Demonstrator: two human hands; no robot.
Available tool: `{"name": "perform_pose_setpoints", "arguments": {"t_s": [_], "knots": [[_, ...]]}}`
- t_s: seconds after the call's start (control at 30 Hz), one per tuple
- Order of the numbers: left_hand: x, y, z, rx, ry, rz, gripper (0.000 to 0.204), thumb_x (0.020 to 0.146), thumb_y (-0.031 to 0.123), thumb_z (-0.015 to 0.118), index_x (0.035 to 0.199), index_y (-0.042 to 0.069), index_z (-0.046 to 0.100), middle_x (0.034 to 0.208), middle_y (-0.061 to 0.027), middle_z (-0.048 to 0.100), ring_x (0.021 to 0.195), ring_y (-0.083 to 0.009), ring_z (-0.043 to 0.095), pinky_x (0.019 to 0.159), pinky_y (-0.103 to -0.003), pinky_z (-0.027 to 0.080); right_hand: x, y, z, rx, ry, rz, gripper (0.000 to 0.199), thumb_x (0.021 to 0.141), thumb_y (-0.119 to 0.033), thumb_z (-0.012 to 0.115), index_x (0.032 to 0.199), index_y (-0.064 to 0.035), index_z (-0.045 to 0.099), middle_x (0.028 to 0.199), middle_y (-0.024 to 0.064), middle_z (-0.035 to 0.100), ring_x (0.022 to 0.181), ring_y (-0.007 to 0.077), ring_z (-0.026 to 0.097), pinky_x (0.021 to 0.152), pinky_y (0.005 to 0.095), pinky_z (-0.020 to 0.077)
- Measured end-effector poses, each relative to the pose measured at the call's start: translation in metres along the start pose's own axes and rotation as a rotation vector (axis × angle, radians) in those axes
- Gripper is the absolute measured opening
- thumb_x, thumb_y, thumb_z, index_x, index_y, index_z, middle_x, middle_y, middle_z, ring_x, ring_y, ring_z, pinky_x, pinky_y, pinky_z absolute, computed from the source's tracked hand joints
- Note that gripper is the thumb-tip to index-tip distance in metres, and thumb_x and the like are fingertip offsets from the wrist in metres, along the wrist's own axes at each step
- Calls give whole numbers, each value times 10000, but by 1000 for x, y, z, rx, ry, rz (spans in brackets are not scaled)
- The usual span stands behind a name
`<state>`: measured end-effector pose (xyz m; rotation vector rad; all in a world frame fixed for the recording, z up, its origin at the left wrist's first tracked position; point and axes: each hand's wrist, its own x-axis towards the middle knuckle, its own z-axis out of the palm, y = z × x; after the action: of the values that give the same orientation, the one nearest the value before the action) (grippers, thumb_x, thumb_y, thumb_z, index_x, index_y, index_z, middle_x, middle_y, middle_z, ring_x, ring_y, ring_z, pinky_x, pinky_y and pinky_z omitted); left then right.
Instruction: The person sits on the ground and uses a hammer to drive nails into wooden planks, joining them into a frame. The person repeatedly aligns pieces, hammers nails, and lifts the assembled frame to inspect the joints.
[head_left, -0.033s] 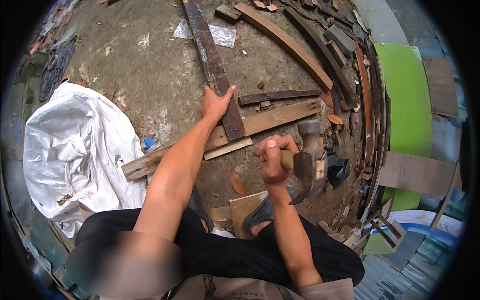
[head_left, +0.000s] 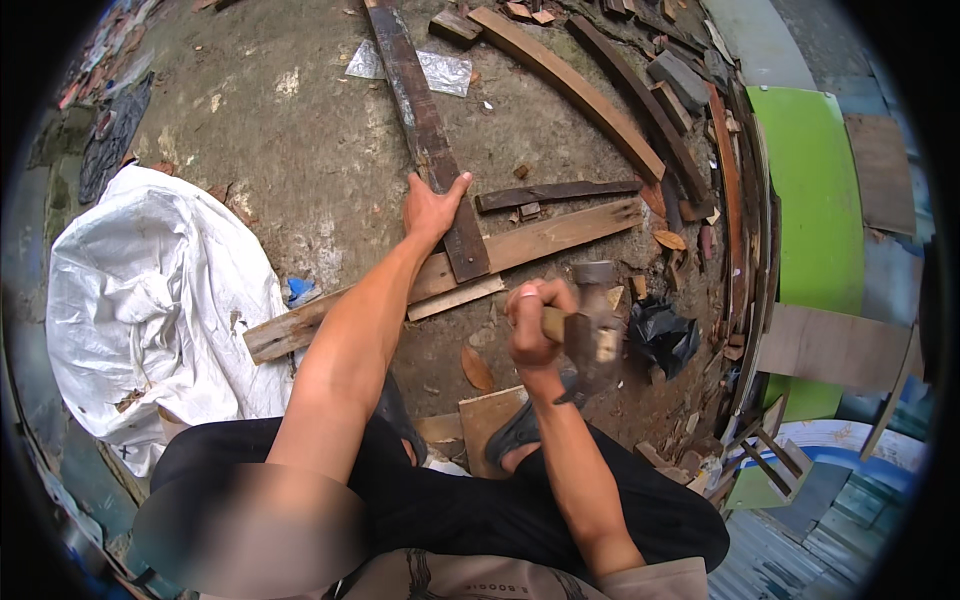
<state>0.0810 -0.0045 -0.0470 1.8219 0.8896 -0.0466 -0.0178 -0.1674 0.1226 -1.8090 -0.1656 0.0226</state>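
My left hand (head_left: 434,212) grips a long dark wooden board (head_left: 425,125) near its lower end, with thumb and fingers over its two edges. That end lies across a lighter wooden plank (head_left: 560,233), and a small nail or screw head shows on it. A thin pale strip of wood (head_left: 455,297) lies along the plank's near side. My right hand (head_left: 537,318) is closed round the wooden handle of a claw hammer (head_left: 590,335). The hammer is raised to the right of the board's end, apart from the wood, its head blurred by motion.
A white woven sack (head_left: 160,310) lies at the left. Beyond the hammer is a crumpled black plastic bag (head_left: 663,338). Wooden beams (head_left: 570,85) and scraps line the right side, before a green panel (head_left: 810,200). Below my right hand, a square board (head_left: 490,425) lies by my foot.
My right hand and the hammer have shifted a little to the left, uncovering more of the black bag. My left hand and the boards have not moved.
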Motion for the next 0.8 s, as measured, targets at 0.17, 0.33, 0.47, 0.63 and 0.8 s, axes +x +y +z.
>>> {"name": "perform_pose_setpoints", "arguments": {"t_s": [0.17,0.33,0.47,0.63,0.8], "knots": [[-2,-1,-8,-9,-14,8,988,733,705,738,1261,-74,435,1172,-318,630,1105,-442,639,954,-483,505,-37,96,-7,-516,-181,596,299,839,-250,678,843,48,656,685,220,658,680,349,692,634,440,516],[2,8,-4,10,-21,-18,1007,730,707,740,1281,-77,430,1192,-308,627,1116,-438,636,963,-480,502,-23,85,0,-441,-185,410,335,805,-274,672,825,61,667,709,250,671,718,402,697,671,457,522],[3,1,-1,7,13,-9,1037,730,718,732,1303,-87,419,1201,-306,625,1123,-440,633,967,-478,501,-4,65,5,-544,-251,560,290,832,-226,659,794,61,640,660,206,654,633,369,673,599,441,497],[3,3,-2,5,-40,-13,1049,728,730,726,1304,-92,422,1199,-316,621,1121,-437,634,969,-478,503,-9,44,-1,-195,-131,193,231,888,-140,636,719,15,605,569,122,590,506,227,613,506,404,445],[2,4,0,17,-7,-9,1039,729,728,726,1293,-93,429,1190,-317,622,1112,-434,639,963,-478,506,-5,75,8,-616,-317,643,355,825,-293,615,820,62,614,669,217,614,688,268,674,645,455,500]]}}
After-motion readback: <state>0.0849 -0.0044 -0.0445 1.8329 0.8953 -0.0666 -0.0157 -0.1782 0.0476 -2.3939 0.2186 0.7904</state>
